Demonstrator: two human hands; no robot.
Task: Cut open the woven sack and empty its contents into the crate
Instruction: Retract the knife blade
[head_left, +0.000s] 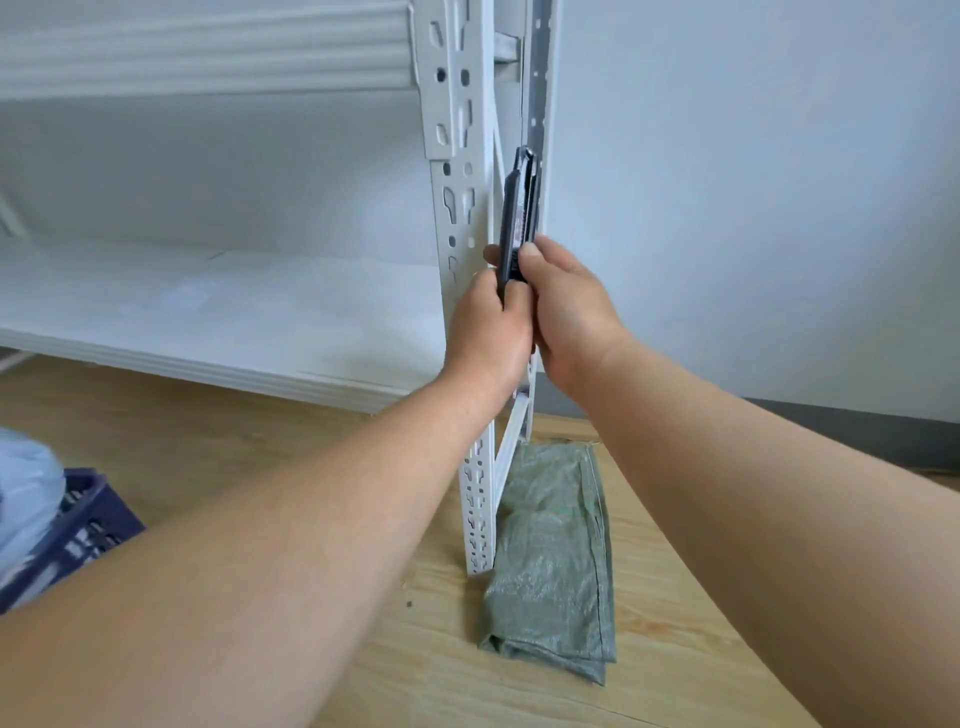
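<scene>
A dark utility knife points upward in front of the white shelf upright. My left hand grips its lower end, fingers curled round the handle. My right hand holds the handle from the right, its thumb pressed on the knife's face. A flat, folded green woven sack lies on the wooden floor below my hands, against the foot of the shelf upright. The dark blue crate shows at the left edge, with pale bagged material in it.
A white metal shelving unit stands straight ahead, its lower board at hand height. A pale wall with a dark skirting runs behind on the right. The wooden floor stretches right of the sack.
</scene>
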